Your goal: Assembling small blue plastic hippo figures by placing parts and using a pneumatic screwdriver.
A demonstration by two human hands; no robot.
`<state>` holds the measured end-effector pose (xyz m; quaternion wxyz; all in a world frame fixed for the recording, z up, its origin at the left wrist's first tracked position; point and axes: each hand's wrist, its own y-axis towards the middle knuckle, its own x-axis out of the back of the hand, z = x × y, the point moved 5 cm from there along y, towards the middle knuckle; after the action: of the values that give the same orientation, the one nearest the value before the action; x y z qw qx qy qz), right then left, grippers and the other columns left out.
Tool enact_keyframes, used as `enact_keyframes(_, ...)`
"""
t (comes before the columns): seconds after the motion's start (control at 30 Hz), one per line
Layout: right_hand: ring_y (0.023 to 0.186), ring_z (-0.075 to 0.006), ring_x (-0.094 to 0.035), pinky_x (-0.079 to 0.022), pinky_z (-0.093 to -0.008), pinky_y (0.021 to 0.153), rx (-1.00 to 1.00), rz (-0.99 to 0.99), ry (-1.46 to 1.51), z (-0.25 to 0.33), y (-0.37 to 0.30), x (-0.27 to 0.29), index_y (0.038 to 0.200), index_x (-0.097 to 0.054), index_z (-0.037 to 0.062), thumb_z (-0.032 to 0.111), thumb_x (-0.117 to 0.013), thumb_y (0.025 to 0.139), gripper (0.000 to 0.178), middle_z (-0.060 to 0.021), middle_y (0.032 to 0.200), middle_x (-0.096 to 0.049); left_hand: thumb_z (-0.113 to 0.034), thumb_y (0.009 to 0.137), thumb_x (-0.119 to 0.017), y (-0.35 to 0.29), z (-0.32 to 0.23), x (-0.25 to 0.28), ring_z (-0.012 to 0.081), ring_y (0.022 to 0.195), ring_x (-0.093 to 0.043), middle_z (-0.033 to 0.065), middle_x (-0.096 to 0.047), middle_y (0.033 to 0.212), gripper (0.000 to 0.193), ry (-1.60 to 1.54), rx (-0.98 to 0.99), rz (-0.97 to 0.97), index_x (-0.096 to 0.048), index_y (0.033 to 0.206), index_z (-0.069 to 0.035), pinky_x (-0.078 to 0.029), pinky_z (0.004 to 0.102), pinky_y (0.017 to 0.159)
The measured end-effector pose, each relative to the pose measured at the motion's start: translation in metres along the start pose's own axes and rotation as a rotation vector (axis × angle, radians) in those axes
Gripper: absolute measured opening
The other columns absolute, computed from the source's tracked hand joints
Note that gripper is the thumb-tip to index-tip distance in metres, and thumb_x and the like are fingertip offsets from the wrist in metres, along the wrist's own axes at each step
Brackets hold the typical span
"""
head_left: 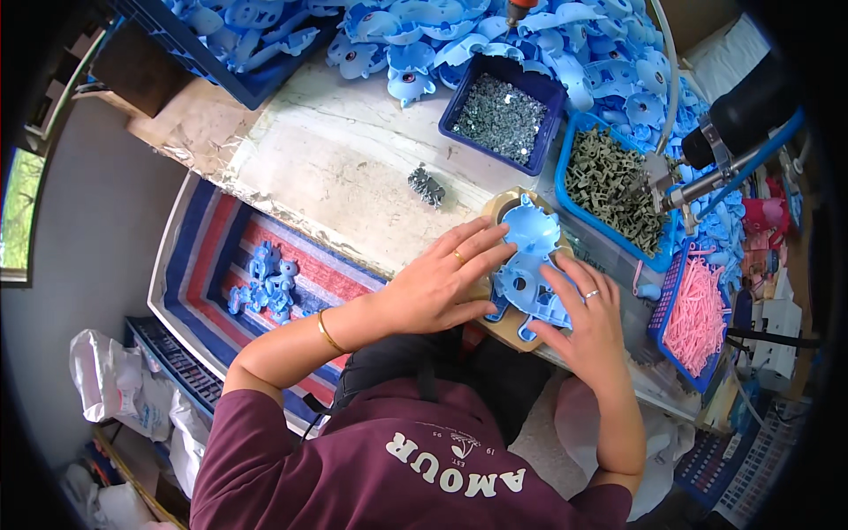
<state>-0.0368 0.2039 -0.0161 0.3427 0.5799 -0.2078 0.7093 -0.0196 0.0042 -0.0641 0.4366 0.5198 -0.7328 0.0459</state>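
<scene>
A light blue plastic toy shell half (533, 231), hollow side up, sits in a tan holder (508, 330) at the table's front edge. My left hand (438, 284) grips its left side with long, spread fingers, the thumb lower down at its edge. At its lower right, my right hand (590, 329) has fingertips on the shell and the thumb beside its bottom corner. Between them the two hands hold the shell; the undersides of the fingers are hidden. A small clump of dark grey parts (427, 185) lies on the table to the left.
Behind stand a dark blue bin of small metal pieces (499, 117) and a blue basket of grey-green parts (614, 185). Pink sticks fill a basket (695, 315) at right. Blue shells (411, 71) pile up at the back. A black-bodied tool (751, 110) overhangs the right; blue toys (265, 281) lie in a striped-lined tray.
</scene>
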Motion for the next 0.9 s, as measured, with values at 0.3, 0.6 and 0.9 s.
enact_keyframes(0.3,0.112,-0.0337,-0.053,-0.043,-0.0427,0.094,-0.12,0.002,0.11,-0.009,-0.002,0.01,0.129,-0.057,0.0055,0.023,-0.081,0.071,0.065,-0.0117,0.125,-0.056,-0.033,0.078,-0.078,0.004,-0.001,0.007,0.0407,0.142,-0.031,0.0181,-0.038,0.151,0.08,0.019,0.015,0.021,-0.042,0.144,-0.005,-0.031,0.0494,0.114)
enact_keyframes(0.6,0.106,-0.0347,-0.054,-0.047,-0.0429,0.091,-0.1,-0.063,0.152,-0.007,-0.009,0.001,0.129,-0.055,-0.0003,0.019,-0.08,0.071,0.066,-0.0141,0.119,-0.056,-0.038,0.079,-0.077,0.026,-0.016,-0.011,0.038,0.143,-0.03,0.015,-0.037,0.152,0.079,0.143,-0.001,0.086,-0.042,0.144,-0.007,-0.028,0.0493,0.115)
enact_keyframes(0.9,0.108,-0.0334,-0.054,-0.048,-0.0424,0.089,-0.049,-0.052,0.128,-0.008,-0.003,-0.001,0.13,-0.055,0.0006,0.023,-0.083,0.067,0.073,-0.013,0.122,-0.055,-0.04,0.08,-0.075,0.026,-0.018,-0.005,0.0371,0.143,-0.029,0.0142,-0.037,0.152,0.079,0.12,0.007,0.035,-0.042,0.144,-0.008,-0.025,0.0516,0.116)
